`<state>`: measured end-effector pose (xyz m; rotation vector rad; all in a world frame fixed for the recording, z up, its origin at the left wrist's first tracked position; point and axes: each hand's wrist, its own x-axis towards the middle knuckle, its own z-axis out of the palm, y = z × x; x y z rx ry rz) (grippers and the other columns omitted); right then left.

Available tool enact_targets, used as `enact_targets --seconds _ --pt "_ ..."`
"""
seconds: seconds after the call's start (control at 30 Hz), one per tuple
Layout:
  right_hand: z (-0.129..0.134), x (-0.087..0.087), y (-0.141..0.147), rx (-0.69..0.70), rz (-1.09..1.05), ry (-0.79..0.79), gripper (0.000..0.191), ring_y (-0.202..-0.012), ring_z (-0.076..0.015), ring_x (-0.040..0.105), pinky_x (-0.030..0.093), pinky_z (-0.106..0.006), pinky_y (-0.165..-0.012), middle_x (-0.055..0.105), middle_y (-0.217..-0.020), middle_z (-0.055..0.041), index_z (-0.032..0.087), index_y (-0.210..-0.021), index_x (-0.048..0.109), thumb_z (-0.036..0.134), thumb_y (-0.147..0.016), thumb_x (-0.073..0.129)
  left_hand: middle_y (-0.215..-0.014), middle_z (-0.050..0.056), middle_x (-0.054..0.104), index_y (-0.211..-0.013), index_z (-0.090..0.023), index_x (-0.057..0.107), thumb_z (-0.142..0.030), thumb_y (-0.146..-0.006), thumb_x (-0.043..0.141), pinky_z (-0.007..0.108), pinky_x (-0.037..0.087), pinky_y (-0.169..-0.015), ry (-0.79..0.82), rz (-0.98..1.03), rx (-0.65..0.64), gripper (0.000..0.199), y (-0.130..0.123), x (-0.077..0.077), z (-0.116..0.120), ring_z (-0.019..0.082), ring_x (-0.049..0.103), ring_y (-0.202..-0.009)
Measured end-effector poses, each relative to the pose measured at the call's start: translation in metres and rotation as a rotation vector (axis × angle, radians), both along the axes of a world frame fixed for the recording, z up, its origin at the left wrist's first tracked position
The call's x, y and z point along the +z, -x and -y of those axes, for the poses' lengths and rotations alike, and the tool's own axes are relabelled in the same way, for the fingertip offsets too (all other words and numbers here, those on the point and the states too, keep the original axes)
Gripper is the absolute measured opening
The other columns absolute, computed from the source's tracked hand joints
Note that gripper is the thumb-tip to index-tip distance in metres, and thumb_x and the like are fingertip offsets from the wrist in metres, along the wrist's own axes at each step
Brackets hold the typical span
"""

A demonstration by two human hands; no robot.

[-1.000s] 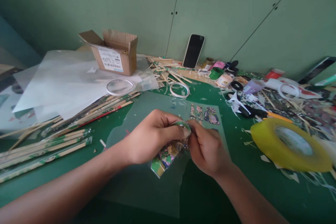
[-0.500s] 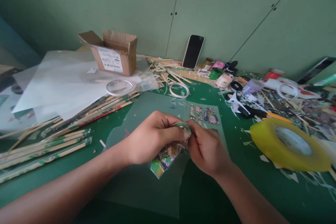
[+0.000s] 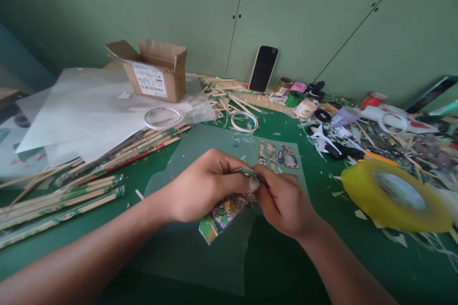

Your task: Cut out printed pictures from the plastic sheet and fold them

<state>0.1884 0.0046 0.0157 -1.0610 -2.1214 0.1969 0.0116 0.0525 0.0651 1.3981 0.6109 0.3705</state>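
Observation:
A glossy, colourful printed piece slants down and left from between my hands, over a translucent sheet on the green table. My left hand pinches it, the thumb lying along its upper part. Close against its upper right end, my right hand is closed with fingertips on the same piece. The exact spot where the fingertips meet is hidden. Behind my right hand, several small patterned cutouts lie on the translucent sheet.
An open cardboard box stands at the back left by white sheets. Wooden sticks lie at the left. A phone leans on the wall. To the right are a yellow tape roll, small jars and scraps.
The lower end of the printed piece has shifted slightly left. Both hands keep their grip in nearly the same place.

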Motion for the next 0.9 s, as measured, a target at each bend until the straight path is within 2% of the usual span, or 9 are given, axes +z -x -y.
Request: enact_targets --seconds 0.23,0.43,0.9 --pt "0.0003 0.0011 0.0010 0.002 0.025 -0.027 0.015 -0.040 -0.0107 0.045 0.028 -0.024 -0.041 0.051 -0.054 0.0039 0.019 -0.084 0.049 0.010 -0.090 0.037 -0.053 -0.006 0.042 -0.062 -0.013 0.056 -0.015 -0.078 0.055 0.020 0.027 -0.047 0.020 0.007 -0.012 0.017 -0.0020 -0.0011 -0.0012 0.006 0.032 -0.049" --pt "0.0008 0.0034 0.0033 -0.016 0.038 -0.051 0.017 -0.039 -0.0121 0.046 0.030 -0.025 -0.040 0.051 -0.053 0.0038 0.018 -0.086 0.050 0.010 -0.090 0.036 -0.053 -0.006 0.038 -0.059 -0.014 0.051 -0.019 -0.081 0.054 0.022 0.025 -0.046 0.005 0.008 -0.021 0.022 -0.0003 -0.0019 -0.0011 0.006 0.028 -0.050" --pt "0.0000 0.0019 0.0050 -0.069 0.085 -0.079 0.020 -0.038 -0.0143 0.049 0.031 -0.026 -0.039 0.055 -0.053 0.0014 0.018 -0.085 0.051 0.011 -0.090 0.033 -0.053 -0.006 0.039 -0.059 -0.013 0.053 -0.017 -0.081 0.054 0.022 0.025 -0.047 0.003 0.025 -0.037 0.022 -0.0017 -0.0010 -0.0010 0.006 0.029 -0.050"
